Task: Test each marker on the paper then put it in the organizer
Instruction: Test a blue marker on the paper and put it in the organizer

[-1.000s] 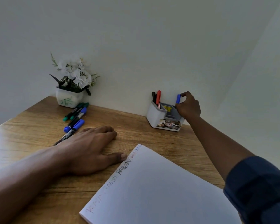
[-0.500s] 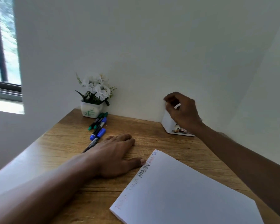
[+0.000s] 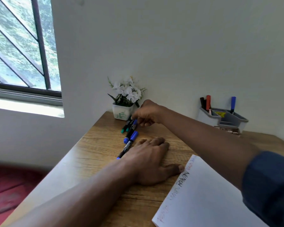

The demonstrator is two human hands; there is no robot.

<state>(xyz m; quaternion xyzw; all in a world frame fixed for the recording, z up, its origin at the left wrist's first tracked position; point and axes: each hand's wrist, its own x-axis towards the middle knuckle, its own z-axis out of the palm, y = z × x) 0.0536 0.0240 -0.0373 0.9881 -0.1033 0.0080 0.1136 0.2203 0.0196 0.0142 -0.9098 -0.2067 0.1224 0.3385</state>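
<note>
Several markers lie in a loose row on the wooden table (image 3: 102,163): two green-capped ones (image 3: 124,128) and two blue-capped ones (image 3: 130,133), (image 3: 129,144). My right hand (image 3: 147,114) reaches across, its loosely curled fingertips just over the far ends of these markers; no grip shows. My left hand (image 3: 147,161) lies flat on the table, thumb touching the corner of the white paper (image 3: 203,194), which has scribbles along its left edge. The grey organizer (image 3: 208,118) stands at the back right and holds a black (image 3: 202,102), a red (image 3: 208,102) and a blue marker (image 3: 232,104).
A white pot of white flowers (image 3: 120,113) stands against the wall right behind the loose markers. The table's left edge drops off to a red floor (image 3: 10,190). A barred window (image 3: 20,46) is at upper left.
My right hand left the blue marker standing in the organizer and swung left across the table to the loose markers. My left hand stayed flat. The view turned left.
</note>
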